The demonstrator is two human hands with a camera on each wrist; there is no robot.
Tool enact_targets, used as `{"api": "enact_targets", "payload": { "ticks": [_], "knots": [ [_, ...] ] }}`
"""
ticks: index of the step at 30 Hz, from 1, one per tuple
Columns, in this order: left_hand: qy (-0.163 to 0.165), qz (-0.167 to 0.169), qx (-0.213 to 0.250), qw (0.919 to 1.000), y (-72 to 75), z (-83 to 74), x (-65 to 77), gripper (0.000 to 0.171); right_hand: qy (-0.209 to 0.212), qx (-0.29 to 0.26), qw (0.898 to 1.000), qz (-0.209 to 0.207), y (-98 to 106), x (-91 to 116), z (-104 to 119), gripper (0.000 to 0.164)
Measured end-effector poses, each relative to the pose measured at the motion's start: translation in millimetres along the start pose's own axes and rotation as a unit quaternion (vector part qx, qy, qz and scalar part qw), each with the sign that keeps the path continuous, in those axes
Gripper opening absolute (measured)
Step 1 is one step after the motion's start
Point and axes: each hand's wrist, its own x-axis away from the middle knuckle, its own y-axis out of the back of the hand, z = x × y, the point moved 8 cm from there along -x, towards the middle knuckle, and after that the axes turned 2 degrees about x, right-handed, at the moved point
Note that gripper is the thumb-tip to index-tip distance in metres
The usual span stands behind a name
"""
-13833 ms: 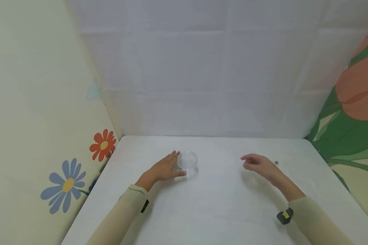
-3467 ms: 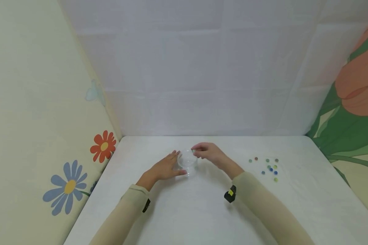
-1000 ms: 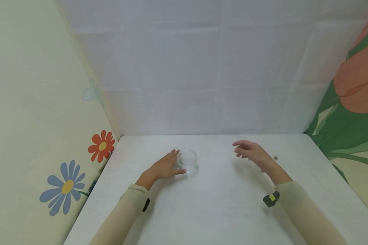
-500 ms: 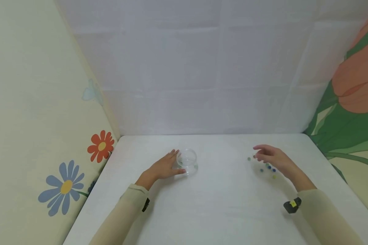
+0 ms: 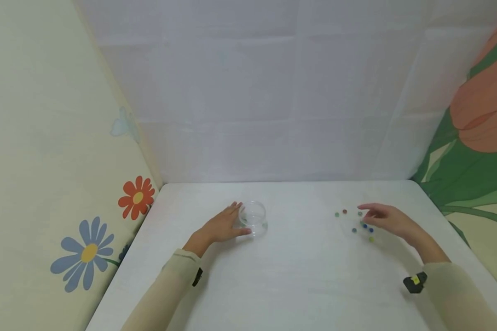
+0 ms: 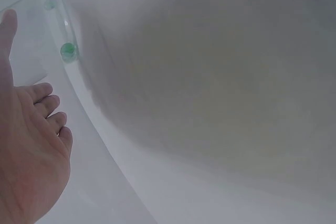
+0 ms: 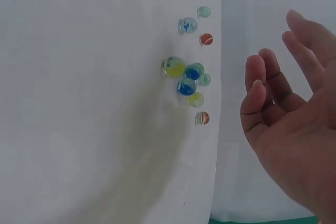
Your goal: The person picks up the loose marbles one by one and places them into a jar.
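A small clear glass bowl (image 5: 254, 216) stands left of centre on the white table, with green marbles (image 6: 69, 51) at its bottom. My left hand (image 5: 222, 227) rests against its left side, fingers straight and spread toward the back, thumb at the front. To the right, my right hand (image 5: 391, 221) hovers over a loose group of glass marbles, fingers loosely bent, nothing held. Among them are a red marble (image 5: 344, 211), a blue marble (image 5: 371, 230) and a yellow-green marble (image 5: 371, 239). In the right wrist view a large yellow marble (image 7: 173, 67) shows near the cluster's middle.
A white cloth backdrop (image 5: 232, 115) rises behind the table (image 5: 290, 285). Flower-printed panels flank it, with a blue flower (image 5: 89, 253) at left and a big coral tulip (image 5: 486, 115) at right.
About 3.5 seconds ago my right hand was at the bowl's rim pinching a marble. Since then it has swung right to the marbles, fingers emptied. The left hand stays put.
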Motion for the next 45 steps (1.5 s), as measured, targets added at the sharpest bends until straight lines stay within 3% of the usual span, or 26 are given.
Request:
{"api": "enact_targets", "payload": {
  "ticks": [13,20,33,45],
  "knots": [
    [-0.001,-0.002,0.004,1.0000,-0.1,-0.6,-0.5,0.105,-0.037,0.034,0.999,0.020,8.0,5.9,-43.9,0.064],
    [0.003,0.003,0.013,0.9999,-1.1,-0.4,0.8,0.105,-0.083,0.031,0.996,0.010,6.6,1.3,-69.4,0.067],
    [0.003,0.002,0.010,0.9999,0.0,-0.5,0.9,0.104,-0.088,0.053,0.995,-0.011,5.8,-14.6,-76.6,0.058],
    [0.005,0.001,0.010,0.9999,0.5,-0.7,1.2,0.102,-0.162,0.047,0.986,-0.007,2.3,-25.9,-87.6,0.056]
  ]
}}
